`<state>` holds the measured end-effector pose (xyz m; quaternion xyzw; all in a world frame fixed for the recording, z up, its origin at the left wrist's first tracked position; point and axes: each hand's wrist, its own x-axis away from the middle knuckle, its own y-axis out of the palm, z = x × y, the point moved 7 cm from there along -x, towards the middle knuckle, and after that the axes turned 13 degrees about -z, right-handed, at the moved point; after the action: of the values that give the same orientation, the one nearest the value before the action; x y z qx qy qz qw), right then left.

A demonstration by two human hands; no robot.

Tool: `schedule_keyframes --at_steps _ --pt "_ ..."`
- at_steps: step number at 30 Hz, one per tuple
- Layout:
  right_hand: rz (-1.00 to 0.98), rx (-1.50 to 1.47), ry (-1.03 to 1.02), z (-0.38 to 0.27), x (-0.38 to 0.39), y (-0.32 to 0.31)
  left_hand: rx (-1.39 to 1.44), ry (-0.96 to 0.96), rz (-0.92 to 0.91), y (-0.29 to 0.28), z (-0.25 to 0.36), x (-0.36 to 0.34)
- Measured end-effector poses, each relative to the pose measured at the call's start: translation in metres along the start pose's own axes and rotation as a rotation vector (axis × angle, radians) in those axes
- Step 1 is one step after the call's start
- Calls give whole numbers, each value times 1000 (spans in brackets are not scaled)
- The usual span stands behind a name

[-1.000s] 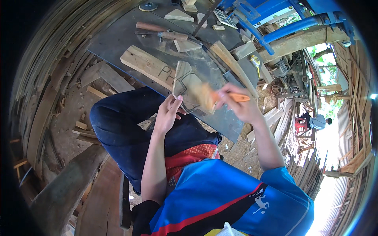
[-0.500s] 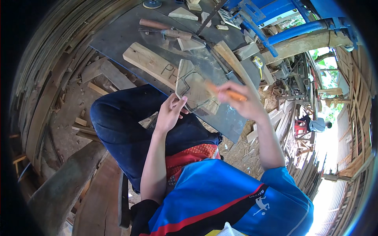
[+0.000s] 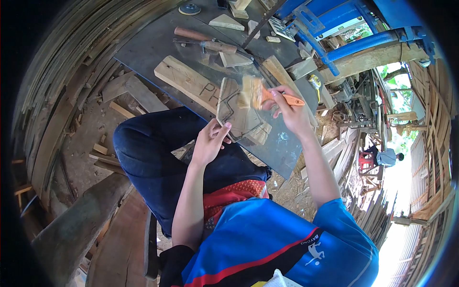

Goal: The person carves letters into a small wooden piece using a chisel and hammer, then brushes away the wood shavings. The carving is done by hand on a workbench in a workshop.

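My right hand grips a paintbrush by its orange handle. The wide, pale bristles are blurred and stand over the upper right part of a wooden board. Dark angular lines run across the board's face. At the board's near left edge, my left hand pinches it, thumb on top and fingers partly hidden beneath. A thicker wooden plank with dark marks lies on the dark tabletop, just left of the board and partly covered by it.
Beyond the board lie wooden-handled tools, a triangular offcut, a long wooden bar and a tape measure. A grinding disc rests at the far edge. Blue machinery stands far right; stacked planks line the left. A person sits in the distance.
The paintbrush has swung up and left, its bristles now clearer above the board, and my right hand has turned with it. My left hand keeps its hold; the whole view has shifted slightly.
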<state>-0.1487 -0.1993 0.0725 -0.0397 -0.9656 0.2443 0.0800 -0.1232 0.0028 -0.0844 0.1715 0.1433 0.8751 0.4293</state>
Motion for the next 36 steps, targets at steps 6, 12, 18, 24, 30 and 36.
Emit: schedule_keyframes --at_steps 6,12,18,24,30,36 --pt "-77 -183 90 15 -6 6 24 -4 8 -2 1 2" --pt "-425 -165 108 8 2 27 21 -5 -11 -3 -2 3" --pt "-343 -96 71 5 0 23 18 -12 0 -2 -4 3" --pt "-236 -19 -66 -3 -5 15 -36 3 -13 3 -3 2" --pt "-78 139 -71 -8 -1 11 -109 -54 -44 2 2 3" --pt "24 27 -29 2 2 1 -134 -50 -48 2 0 2"
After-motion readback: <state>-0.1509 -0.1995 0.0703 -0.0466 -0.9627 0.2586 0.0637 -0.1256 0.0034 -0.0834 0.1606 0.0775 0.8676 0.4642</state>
